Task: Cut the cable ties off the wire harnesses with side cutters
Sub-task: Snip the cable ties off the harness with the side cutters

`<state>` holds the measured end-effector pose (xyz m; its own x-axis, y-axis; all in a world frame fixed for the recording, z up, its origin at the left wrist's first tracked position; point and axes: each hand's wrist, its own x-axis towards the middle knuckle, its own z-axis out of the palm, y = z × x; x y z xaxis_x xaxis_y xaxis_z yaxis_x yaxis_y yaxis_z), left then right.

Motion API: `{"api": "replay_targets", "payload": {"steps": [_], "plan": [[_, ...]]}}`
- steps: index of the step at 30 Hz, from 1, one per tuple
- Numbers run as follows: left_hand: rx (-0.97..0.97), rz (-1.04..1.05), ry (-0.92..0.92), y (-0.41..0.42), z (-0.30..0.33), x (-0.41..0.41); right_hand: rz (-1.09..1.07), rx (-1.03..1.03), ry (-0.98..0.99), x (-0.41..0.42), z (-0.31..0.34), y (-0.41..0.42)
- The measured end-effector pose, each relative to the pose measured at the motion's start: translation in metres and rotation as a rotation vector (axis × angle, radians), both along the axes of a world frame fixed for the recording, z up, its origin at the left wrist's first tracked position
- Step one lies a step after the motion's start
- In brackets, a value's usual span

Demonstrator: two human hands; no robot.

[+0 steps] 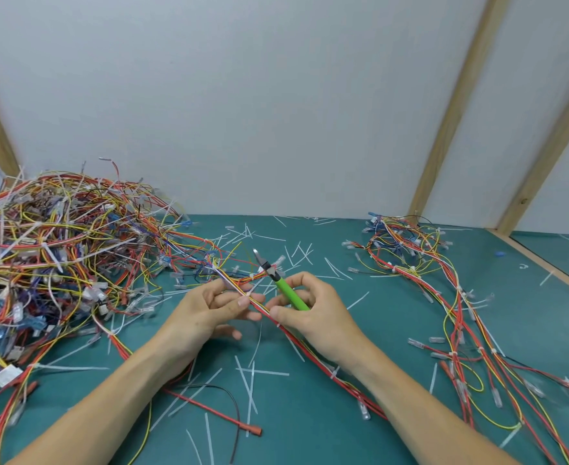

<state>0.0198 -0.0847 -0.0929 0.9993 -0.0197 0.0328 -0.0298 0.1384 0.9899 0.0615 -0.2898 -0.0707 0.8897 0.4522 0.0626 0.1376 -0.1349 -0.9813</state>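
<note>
Our right hand [313,307] grips the green-handled cutters [281,281], fingers curled round the handle, with the jaws pointing toward the upper left of the frame and appearing parted, clear of any tie. Our left hand [209,307] pinches the harness [296,337] between thumb and fingers at the center of the frame; the right thumb also touches that bundle. The harness runs diagonally from the center down toward the lower right. A white tie [249,293] sits on it just beside the left fingertips.

At left lies 1 big pile [51,250] of tangled harnesses, and at right a smaller, looser heap [420,260]. Cut white tie scraps [252,377] litter the green mat [310,431].

We judge the next cut needs the jaws brought back down to the tie. The risk: the tie hugs thin wires closely, so a blade slid in too deep could nick insulation. Our left fingertips are also very near the tie and could be caught. A loose pinch would let the bundle twist away from the blade.
</note>
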Motion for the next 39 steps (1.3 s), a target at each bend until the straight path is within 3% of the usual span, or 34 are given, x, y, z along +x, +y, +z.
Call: {"api": "replay_targets", "payload": {"steps": [7, 20, 23, 27, 29, 35, 39], "plan": [[-0.114, -0.002, 0.033, -0.006, 0.004, -0.002, -0.037, 0.167, 0.016, 0.002, 0.0, 0.001], [-0.306, 0.005, 0.173, -0.015, 0.007, -0.003, 0.16, 0.286, 0.087, -0.006, 0.011, -0.003], [-0.309, 0.064, 0.169, -0.016, 0.005, -0.002, 0.108, 0.216, 0.036, -0.009, 0.011, 0.001], [-0.256, 0.229, 0.1, -0.017, 0.006, -0.001, -0.201, -0.071, -0.281, -0.005, 0.007, 0.001], [-0.246, 0.304, 0.066, -0.017, 0.006, -0.001, -0.237, -0.188, -0.341, -0.002, 0.006, -0.005], [-0.15, 0.424, -0.056, -0.018, 0.006, -0.001, 0.011, -0.189, 0.054, 0.01, 0.019, -0.019], [-0.084, 0.422, -0.091, -0.017, 0.005, -0.001, 0.106, -0.19, 0.153, 0.01, 0.024, -0.022]]}}
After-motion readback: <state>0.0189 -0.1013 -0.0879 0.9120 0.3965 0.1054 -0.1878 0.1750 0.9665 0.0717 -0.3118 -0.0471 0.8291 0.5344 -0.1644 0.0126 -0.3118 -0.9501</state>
